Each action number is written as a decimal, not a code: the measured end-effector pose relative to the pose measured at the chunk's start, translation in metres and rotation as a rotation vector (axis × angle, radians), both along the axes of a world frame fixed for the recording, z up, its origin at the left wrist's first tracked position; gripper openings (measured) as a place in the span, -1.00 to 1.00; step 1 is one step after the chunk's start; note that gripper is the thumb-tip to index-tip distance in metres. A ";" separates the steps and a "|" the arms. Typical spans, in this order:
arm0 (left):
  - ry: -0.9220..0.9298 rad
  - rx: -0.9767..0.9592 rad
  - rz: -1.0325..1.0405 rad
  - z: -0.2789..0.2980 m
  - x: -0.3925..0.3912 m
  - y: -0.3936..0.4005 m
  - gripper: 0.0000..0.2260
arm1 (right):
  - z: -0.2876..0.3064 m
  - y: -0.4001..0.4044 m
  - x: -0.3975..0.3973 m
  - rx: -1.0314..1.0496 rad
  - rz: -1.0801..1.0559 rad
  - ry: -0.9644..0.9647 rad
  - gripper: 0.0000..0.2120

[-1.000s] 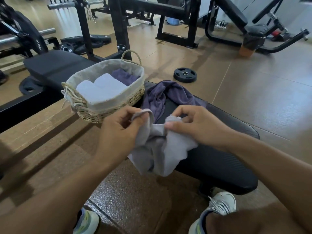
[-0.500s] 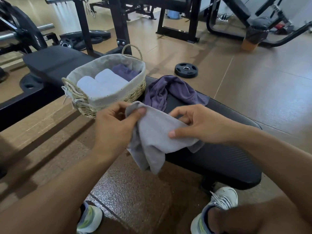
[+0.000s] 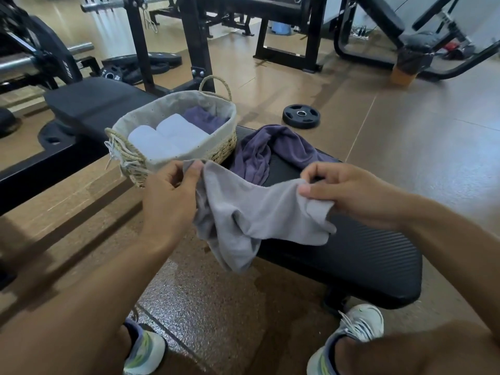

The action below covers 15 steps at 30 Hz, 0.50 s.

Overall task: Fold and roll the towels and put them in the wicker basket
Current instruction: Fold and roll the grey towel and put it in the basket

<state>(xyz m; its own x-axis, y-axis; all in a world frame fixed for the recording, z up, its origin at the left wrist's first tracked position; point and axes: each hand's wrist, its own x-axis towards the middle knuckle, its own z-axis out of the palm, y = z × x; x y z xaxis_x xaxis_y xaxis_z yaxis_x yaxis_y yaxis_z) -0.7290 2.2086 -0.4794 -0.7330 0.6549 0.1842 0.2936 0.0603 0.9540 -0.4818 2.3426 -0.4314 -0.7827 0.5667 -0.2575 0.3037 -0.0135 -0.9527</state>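
A grey towel [image 3: 251,217] hangs stretched between my two hands over the near end of a black padded bench [image 3: 359,255]. My left hand [image 3: 170,196] pinches its left top corner. My right hand [image 3: 349,190] pinches the right top edge. Behind them the wicker basket [image 3: 216,150] with a grey cloth lining stands on the bench. Two white rolled towels [image 3: 165,136] and a purple rolled towel [image 3: 203,119] lie inside it. A crumpled purple towel [image 3: 267,150] lies on the bench to the right of the basket.
A small black weight plate [image 3: 301,116] lies on the brown floor beyond the bench. Black rack posts [image 3: 198,44], a second bench [image 3: 89,104] and more weight plates [image 3: 140,63] stand behind the basket. My two shoes [image 3: 351,336] are on the floor below.
My hands have moved apart, the right one sliding rightward along the edge, so the bunched grey towel is now spread out between them.
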 end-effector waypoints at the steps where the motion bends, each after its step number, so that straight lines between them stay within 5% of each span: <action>1: 0.026 0.001 -0.023 0.002 0.004 -0.001 -0.82 | 0.002 -0.004 -0.004 -0.010 -0.039 0.054 -0.77; 8: 0.158 0.040 -0.253 0.012 0.035 -0.016 -0.82 | 0.010 -0.040 -0.021 0.157 0.179 0.108 -0.68; 13: 0.139 0.102 -0.398 0.011 0.049 -0.025 -0.82 | 0.011 -0.055 -0.028 0.573 -0.047 0.019 -0.97; 15: 0.149 0.098 -0.430 0.011 0.048 -0.026 -0.80 | 0.009 -0.055 -0.029 0.683 -0.040 -0.023 -0.91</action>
<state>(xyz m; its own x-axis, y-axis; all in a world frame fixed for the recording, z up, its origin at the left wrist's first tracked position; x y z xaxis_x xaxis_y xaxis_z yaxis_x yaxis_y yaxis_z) -0.6809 2.1825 -0.4687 -0.3597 0.8675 0.3436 0.4067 -0.1857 0.8945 -0.5112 2.2878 -0.4220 -0.7566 0.6361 0.1515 0.3357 0.5766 -0.7449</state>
